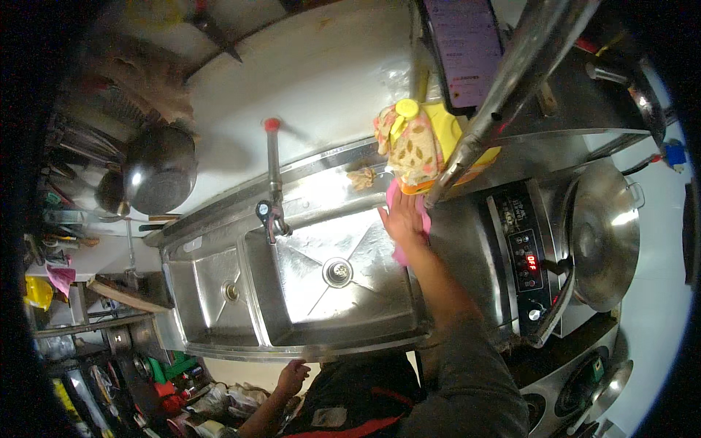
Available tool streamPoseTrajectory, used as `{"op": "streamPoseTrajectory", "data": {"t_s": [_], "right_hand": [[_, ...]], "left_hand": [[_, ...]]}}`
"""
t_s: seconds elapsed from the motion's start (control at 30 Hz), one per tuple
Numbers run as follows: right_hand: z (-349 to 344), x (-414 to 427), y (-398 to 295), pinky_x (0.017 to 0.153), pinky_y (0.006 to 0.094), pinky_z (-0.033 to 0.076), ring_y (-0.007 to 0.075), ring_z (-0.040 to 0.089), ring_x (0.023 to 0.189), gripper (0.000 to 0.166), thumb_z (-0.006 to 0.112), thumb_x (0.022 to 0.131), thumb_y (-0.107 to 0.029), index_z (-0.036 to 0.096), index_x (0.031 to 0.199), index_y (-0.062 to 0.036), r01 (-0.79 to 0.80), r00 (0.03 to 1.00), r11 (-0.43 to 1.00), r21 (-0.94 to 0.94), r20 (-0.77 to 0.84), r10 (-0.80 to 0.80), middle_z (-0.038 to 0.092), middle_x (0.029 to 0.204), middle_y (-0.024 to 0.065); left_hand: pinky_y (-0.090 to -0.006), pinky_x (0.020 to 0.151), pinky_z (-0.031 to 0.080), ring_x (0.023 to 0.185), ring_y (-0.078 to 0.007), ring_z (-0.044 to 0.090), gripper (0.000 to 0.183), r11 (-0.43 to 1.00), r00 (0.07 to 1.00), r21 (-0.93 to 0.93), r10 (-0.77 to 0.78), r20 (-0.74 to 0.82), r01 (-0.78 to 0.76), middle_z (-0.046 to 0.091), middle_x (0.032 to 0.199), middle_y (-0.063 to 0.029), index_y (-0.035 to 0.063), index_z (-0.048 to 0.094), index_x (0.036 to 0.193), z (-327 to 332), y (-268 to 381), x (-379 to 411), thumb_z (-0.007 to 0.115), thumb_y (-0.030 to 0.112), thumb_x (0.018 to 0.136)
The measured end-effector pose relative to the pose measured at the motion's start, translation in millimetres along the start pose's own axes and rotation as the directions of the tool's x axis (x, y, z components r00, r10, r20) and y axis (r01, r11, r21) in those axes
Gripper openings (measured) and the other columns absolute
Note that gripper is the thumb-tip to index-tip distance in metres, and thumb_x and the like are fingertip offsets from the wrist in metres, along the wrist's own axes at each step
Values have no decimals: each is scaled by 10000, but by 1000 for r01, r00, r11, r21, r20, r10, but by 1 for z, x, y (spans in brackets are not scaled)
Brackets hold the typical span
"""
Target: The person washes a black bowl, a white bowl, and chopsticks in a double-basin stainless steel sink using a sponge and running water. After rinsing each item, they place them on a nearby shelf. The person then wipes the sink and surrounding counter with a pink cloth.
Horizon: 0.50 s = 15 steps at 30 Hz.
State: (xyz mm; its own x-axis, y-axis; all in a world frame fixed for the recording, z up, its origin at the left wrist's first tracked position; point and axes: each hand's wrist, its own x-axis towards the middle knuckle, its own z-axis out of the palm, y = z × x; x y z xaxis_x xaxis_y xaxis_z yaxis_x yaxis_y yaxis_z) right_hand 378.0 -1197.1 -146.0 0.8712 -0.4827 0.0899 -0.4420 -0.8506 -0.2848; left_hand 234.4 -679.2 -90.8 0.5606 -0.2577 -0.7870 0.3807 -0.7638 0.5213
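Observation:
My right hand (406, 218) lies flat over a pink cloth (401, 255), holding it against the right rim of a double stainless steel sink (361, 320). Its fingertips reach the foot of a yellow plastic jug (446, 123), which has a patterned cloth (419, 153) draped over it. My left hand (294, 378) hangs at the sink's front edge near my dark apron (350, 394). Its fingers are loosely bent and a little apart, with nothing visible in them. A wall faucet (274, 186) with a red-capped end points over the larger basin. Both basins show bare metal and a drain.
A metal pole (482, 128) slants past the jug, beside a lit phone (465, 52). An induction cooker (526, 257) carrying a wide metal wok (605, 235) stands at right. Pans (160, 169) hang on the left wall. A crumpled brown scrap (361, 178) lies on the back ledge.

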Motion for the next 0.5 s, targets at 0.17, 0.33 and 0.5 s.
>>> {"op": "streamPoseTrajectory", "data": {"t_s": [0.17,0.33,0.5], "right_hand": [[9,41,-3,1117,497,164,392,139,1388,880,612,808,-411,161,1445,-4,38,998,998,50,50,-41,140,1512,194],[30,31,30,1131,449,165,332,181,1388,696,581,836,-344,315,1401,-37,321,944,947,6,-84,-319,203,1509,128],[4,-65,25,1132,442,172,343,218,1372,597,563,847,-306,413,1330,13,369,929,925,-92,44,-367,303,1458,167]], "left_hand": [[-354,744,511,879,-240,635,388,994,998,-91,-56,-31,53,638,998,-166,-29,498,1193,-1,-21,-30,543,234,912],[-366,733,523,855,-257,646,354,935,965,238,253,74,-264,627,1020,-187,-34,538,1136,-7,-55,-35,568,216,887],[-360,746,497,827,-253,647,369,971,993,212,104,54,-113,668,852,-124,9,560,1139,-21,-71,-13,571,276,885]]}}
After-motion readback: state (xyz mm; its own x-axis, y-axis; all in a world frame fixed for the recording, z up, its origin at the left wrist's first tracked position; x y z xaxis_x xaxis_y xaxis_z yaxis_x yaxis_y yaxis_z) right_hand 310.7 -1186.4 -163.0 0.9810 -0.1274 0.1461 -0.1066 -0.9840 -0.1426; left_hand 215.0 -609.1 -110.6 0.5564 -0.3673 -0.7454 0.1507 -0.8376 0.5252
